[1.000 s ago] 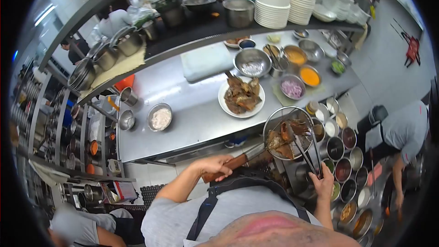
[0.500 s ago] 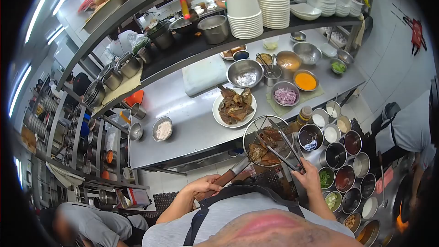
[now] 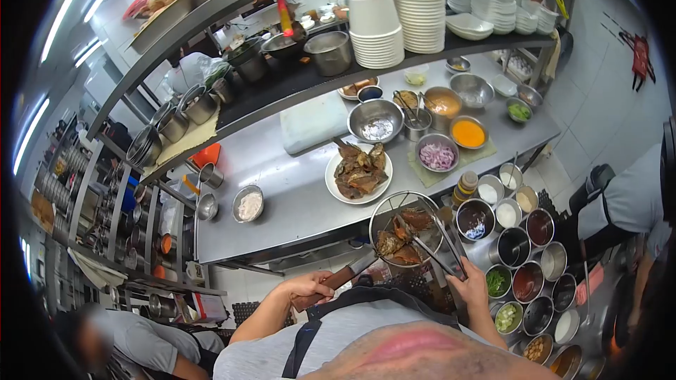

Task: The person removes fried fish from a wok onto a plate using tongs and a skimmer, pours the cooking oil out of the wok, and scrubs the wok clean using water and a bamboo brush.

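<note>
My left hand point(image 3: 312, 287) is wrapped round the wooden handle point(image 3: 334, 280) of a round wire strainer point(image 3: 374, 212). Inside the strainer lie browned fried fish pieces point(image 3: 389, 243). Metal tongs point(image 3: 432, 253) are gripped in my right hand point(image 3: 467, 283), their tips down among the fish pieces. Just beyond the strainer, a white plate point(image 3: 334, 184) heaped with more fried fish point(image 3: 362, 171) rests on the steel counter point(image 3: 296, 214).
Bowls of onion point(image 3: 437, 155) and orange sauce point(image 3: 469, 131) are on the counter. Several sauce pots point(image 3: 528, 273) crowd the right side. A shelf point(image 3: 282, 95) with stacked white bowls point(image 3: 377, 42) spans above. Co-workers stand at lower left point(image 3: 144, 338) and right point(image 3: 627, 190).
The strainer has moved left and closer to the plate than a second ago. The tongs have shifted left with it, and the view has turned, showing more of the upper shelf.
</note>
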### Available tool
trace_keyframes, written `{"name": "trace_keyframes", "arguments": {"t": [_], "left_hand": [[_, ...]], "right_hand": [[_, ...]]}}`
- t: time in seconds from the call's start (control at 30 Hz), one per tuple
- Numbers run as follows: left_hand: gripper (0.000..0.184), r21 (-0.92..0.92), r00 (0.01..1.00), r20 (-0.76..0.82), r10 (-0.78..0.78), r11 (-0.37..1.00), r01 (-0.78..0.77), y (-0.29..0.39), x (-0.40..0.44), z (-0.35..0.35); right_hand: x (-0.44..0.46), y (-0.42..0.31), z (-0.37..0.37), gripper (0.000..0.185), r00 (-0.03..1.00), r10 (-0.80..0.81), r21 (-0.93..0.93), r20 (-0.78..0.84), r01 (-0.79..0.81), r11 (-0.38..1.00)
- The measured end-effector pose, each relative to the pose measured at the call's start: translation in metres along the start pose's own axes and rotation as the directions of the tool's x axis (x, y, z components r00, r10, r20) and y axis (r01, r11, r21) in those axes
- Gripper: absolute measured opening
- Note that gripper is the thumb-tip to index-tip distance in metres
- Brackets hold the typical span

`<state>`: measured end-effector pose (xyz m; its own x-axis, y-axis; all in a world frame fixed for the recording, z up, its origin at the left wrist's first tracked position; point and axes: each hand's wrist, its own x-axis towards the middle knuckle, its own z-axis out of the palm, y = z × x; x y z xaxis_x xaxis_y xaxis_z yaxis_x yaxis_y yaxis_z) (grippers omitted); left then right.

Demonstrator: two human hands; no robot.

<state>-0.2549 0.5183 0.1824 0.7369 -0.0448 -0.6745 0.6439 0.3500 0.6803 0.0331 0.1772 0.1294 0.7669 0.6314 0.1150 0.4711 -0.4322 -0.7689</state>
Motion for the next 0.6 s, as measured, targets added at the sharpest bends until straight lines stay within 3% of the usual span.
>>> {"name": "trace_keyframes", "arguments": {"t": [0.07,0.27,0.47,0.53,0.6], "left_hand": [[0.04,0.027,1.0,0.005,0.028,0.999,-0.028,0.006,-0.004,-0.009],[0.032,0.14,0.992,0.094,0.086,0.985,-0.099,0.026,-0.009,-0.04],[0.036,0.308,0.973,0.198,0.115,0.936,-0.173,0.032,0.006,-0.091],[0.042,0.211,0.998,0.055,0.019,0.977,-0.03,0.051,-0.009,-0.085],[0.047,0.191,0.983,0.179,0.034,0.979,-0.068,0.041,0.011,-0.11]], "right_hand": [[0.007,-0.017,0.003,0.068,0.994,0.099,-0.002,0.052,-0.099,0.995],[0.018,-0.05,0.018,0.06,1.0,-0.004,-0.055,-0.02,0.003,0.998],[0.026,-0.083,0.035,0.061,0.994,0.087,-0.145,-0.067,-0.096,0.985],[0.027,-0.061,0.046,0.06,0.999,0.016,-0.27,-0.05,-0.029,0.962],[0.033,-0.093,0.044,0.061,0.983,0.182,-0.258,0.011,-0.173,0.951]]}}
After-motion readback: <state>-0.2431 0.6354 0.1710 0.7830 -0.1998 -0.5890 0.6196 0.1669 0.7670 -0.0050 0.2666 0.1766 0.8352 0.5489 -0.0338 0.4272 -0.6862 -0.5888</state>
